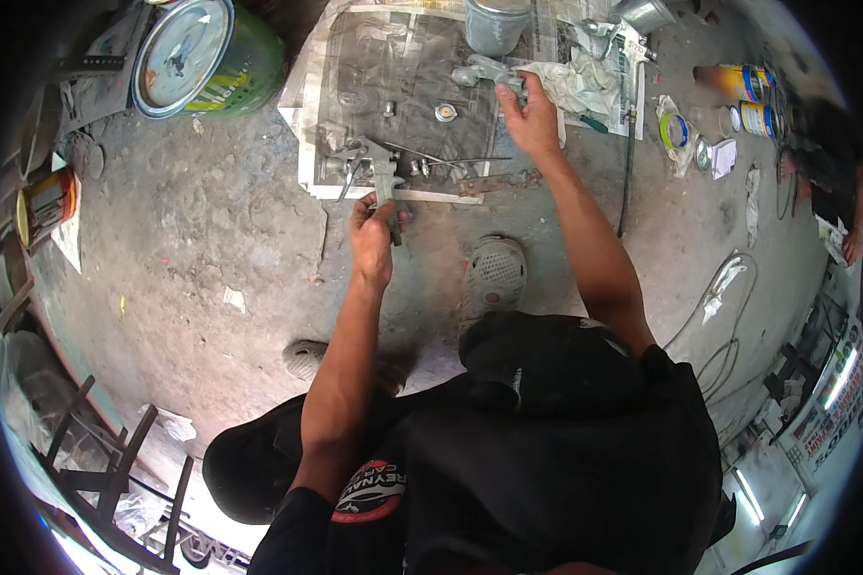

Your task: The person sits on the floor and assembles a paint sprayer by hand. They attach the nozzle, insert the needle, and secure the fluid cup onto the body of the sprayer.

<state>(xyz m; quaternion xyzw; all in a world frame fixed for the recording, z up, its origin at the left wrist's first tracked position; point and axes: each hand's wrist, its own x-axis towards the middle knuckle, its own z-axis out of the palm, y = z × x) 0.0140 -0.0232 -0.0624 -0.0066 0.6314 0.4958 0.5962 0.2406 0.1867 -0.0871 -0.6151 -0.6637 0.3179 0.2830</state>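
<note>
My left hand (372,235) is closed round the handle of a metal spray gun (382,171), held over the near edge of the newspaper (340,81) on the floor. Farther off, my right hand (535,120) grips a dusty grey metal piece (486,71) shaped like a spray gun body; its fingers partly cover it. Between the hands lie a small round metal cap (445,112), a little metal fitting (389,109), thin rods (441,156) and a rusty flat strip (501,182).
A grey cup (497,27) and a crumpled rag (585,84) sit on the paper, beside another spray gun (633,46) with a hose (629,177). A large green bucket (249,62) stands left. Cans (758,119) lie right, near another person (834,153).
</note>
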